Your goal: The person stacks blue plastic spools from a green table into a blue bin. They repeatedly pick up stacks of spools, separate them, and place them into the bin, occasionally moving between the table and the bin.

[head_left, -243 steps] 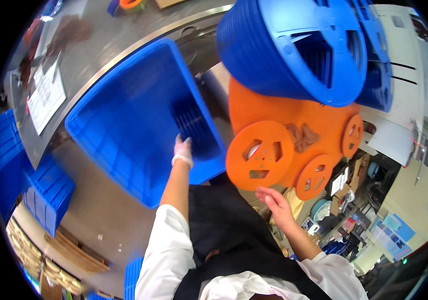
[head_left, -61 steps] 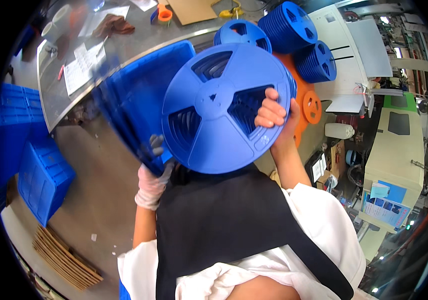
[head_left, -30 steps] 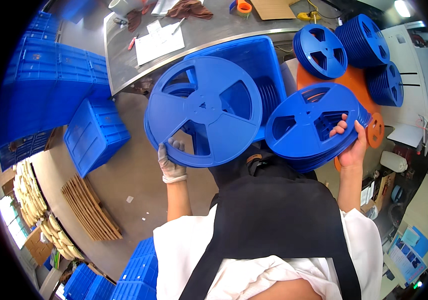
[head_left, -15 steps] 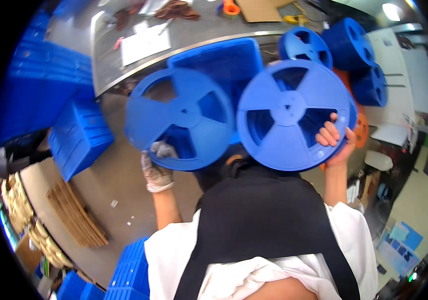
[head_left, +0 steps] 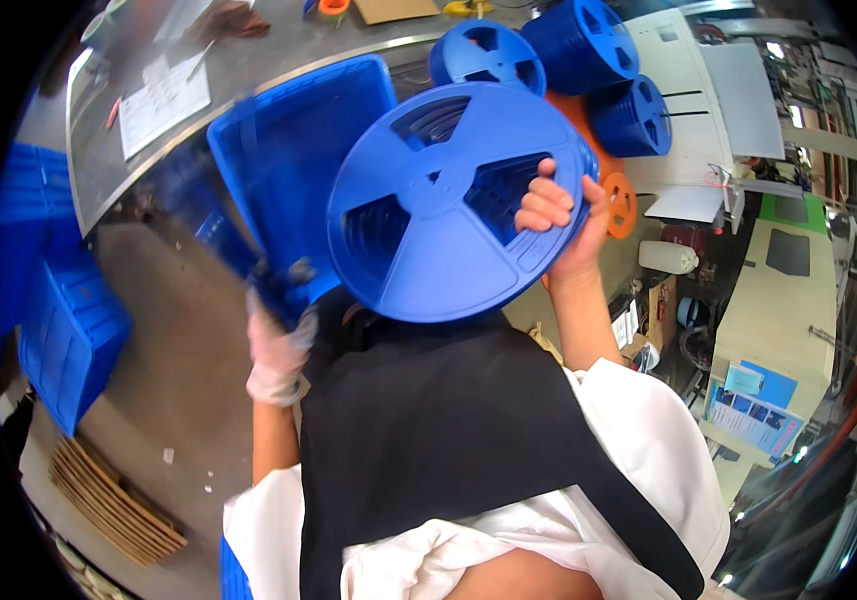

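My bare right hand (head_left: 561, 218) holds a stack of blue plastic reels (head_left: 427, 180) in front of my chest. Its fingers reach through a window of the front reel and curl over the rim; edges of more reels show behind. At the left, my gloved left hand (head_left: 281, 350) is closed on another blue reel (head_left: 214, 222), turned nearly edge-on and smeared by motion. Beyond the hands a blue plastic bin (head_left: 299, 115) stands against the table, its lower right part covered by the stack.
A metal-edged table (head_left: 279, 40) carries a paper sheet (head_left: 164, 105) and an orange tape roll (head_left: 333, 7). More blue reels (head_left: 631, 118) stand at the far right near an orange reel (head_left: 621, 205). Blue crates (head_left: 74, 330) and flat brown slats (head_left: 114, 500) lie leftward.
The left reel has swung from facing me to nearly edge-on, its hand now lower. My view has turned right, so the table and bin sit farther left. The right hand keeps its stack.
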The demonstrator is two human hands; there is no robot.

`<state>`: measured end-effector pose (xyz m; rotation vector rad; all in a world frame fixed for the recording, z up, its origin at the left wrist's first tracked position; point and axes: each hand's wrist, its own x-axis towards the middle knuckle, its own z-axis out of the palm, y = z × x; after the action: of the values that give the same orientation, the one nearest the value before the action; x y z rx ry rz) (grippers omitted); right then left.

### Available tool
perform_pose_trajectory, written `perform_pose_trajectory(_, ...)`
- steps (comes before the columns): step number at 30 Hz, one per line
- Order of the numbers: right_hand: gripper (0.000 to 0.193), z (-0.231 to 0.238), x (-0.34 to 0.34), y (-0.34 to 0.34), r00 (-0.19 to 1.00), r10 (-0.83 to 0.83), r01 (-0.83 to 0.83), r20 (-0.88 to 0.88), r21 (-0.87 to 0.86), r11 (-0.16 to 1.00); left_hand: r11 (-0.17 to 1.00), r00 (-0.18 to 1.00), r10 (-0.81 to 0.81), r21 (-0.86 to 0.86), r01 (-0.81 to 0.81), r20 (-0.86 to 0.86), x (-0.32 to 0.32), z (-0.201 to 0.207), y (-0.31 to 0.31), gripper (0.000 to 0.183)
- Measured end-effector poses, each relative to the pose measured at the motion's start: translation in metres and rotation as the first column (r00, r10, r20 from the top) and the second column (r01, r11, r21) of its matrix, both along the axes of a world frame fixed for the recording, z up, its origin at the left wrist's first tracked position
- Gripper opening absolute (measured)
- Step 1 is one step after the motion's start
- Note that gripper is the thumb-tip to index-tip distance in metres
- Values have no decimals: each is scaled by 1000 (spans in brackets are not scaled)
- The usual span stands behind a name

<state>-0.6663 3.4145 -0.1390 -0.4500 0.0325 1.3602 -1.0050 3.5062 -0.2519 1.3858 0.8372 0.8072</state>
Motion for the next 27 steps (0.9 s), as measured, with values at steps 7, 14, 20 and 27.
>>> perform_pose_trajectory(7, 36, 11, -4, 11, 999, 13, -15, -31, -66, 998, 855, 911, -347, 325, 405, -222, 39, -25, -18, 77)
perform_pose_trajectory(14, 44, 5, 8, 12, 990, -89, 113, 111, -235, 965, 882, 908, -391, 219, 416, -150, 57, -14, -17, 71)
perform_pose_trajectory(20, 49, 8, 7, 12, 952, -109, 217, 288, -379, 899, 856, 931, 13, -486, 178, 364, 43, 27, 24, 50)
perform_pose_trajectory(27, 45, -14, 22, -21, 933, -128, 283, 336, -465, 839, 783, 808, 353, -622, 21, 472, -55, 2, 73, 46)
